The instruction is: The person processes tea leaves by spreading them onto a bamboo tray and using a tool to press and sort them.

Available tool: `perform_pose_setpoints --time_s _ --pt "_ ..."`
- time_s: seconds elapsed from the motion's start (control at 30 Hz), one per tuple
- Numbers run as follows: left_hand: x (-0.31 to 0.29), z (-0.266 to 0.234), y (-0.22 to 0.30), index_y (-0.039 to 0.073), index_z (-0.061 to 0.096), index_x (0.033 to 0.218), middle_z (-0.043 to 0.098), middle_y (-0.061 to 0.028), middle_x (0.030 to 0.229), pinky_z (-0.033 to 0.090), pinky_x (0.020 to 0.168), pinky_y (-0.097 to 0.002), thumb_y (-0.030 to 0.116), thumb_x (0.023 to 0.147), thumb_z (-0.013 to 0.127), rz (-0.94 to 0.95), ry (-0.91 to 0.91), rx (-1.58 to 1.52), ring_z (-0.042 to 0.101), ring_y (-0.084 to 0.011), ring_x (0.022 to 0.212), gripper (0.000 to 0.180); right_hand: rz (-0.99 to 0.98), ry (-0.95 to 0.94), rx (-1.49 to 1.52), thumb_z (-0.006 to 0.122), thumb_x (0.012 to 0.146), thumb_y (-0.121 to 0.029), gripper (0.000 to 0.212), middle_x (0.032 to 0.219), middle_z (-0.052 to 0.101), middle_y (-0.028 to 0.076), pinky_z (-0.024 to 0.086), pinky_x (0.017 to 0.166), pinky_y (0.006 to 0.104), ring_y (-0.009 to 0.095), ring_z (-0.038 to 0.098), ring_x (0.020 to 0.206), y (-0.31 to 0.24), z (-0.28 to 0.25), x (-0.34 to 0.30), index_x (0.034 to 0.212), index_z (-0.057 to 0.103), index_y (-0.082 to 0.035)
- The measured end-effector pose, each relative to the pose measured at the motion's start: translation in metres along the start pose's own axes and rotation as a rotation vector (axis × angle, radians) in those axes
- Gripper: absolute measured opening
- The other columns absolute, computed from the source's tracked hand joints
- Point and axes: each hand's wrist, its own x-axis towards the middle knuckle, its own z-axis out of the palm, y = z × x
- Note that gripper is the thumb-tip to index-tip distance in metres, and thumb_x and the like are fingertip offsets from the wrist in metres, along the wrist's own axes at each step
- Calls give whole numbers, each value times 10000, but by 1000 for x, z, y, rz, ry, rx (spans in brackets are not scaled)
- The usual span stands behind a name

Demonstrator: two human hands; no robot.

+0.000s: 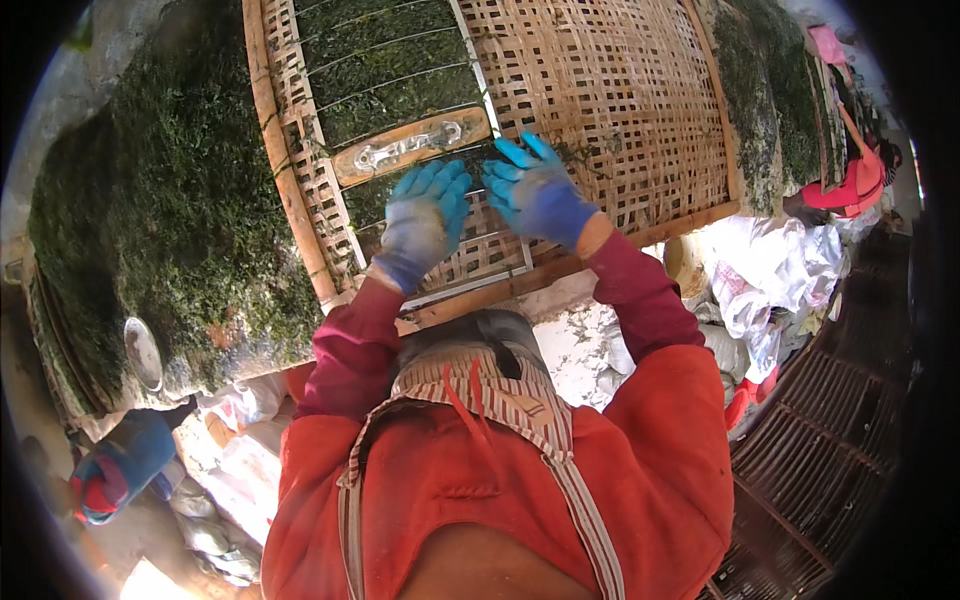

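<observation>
And here we are, both gloved hands working side by side just up from the centre. The left hand [424,215], in a blue glove, reaches in at eleven o'clock, fingers [438,180] stretched out and close together, over the dark green leafy layer [390,85]. The right hand [545,200] comes in at one o'clock, fingers splayed, lying over the right rail of the pale slim frame [478,76]. Neither has anything in its grasp; how firmly they press, I cannot tell.

That green layer sits inside the frame, towards eleven o'clock, crossed by thin rods, and the whole lot rests on the woven tray [610,100] at twelve. Just above the left fingertips, there's the wooden block [365,160] with its shiny handle [420,143], lying across the frame.

Look out to ten o'clock: a broad green mass [180,200] beside the tray! More greenery [765,90] at two. Beyond it, between two and three, a person in red [862,185] bends low. White bags [780,255] pile up at three, and a dark slatted rack [820,440] fills four o'clock.
</observation>
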Motion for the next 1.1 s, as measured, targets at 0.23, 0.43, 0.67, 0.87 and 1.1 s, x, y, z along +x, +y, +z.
perform_pose_setpoints --time_s 0.23,0.43,0.67,0.87,1.1 --pt "20 5 22 88 420 1568 365 -157 1651 170 1270 -477 523 1002 477 -69 -455 30 297 -335 1546 716 200 250 124 751 826 -127 692 1638 341 219 408 1179 450 388 420 1465 40 20 -7 1475 527 -46" --pt "30 25 23 99 614 1402 484 -143 1548 158 1264 -494 511 959 568 -158 -441 -61 336 -332 1506 606 230 138 379 707 920 -163 277 1001 744 167 570 815 407 297 742 893 10 1 23 1187 737 -95" --pt "-27 -18 -13 137 648 1363 631 -104 1397 221 1271 -476 355 948 666 -40 161 -111 534 -327 1366 470 106 563 31 680 951 -287 294 1341 695 78 404 1151 494 314 569 1347 27 -29 4 1183 753 -122" --pt "-81 -36 -36 127 546 1479 448 -69 1602 153 1262 -561 425 996 582 -292 -127 401 332 -338 1523 568 -15 251 -97 690 949 -293 284 1374 673 24 249 1246 555 252 478 1440 3 21 -4 1149 771 -108" --pt "-89 -31 -33 150 499 1518 424 -49 1625 115 1260 -594 444 1001 580 -382 -78 403 269 -376 1553 601 572 834 472 645 986 -257 569 1564 382 326 352 1191 508 441 401 1450 -17 52 21 1448 507 45"
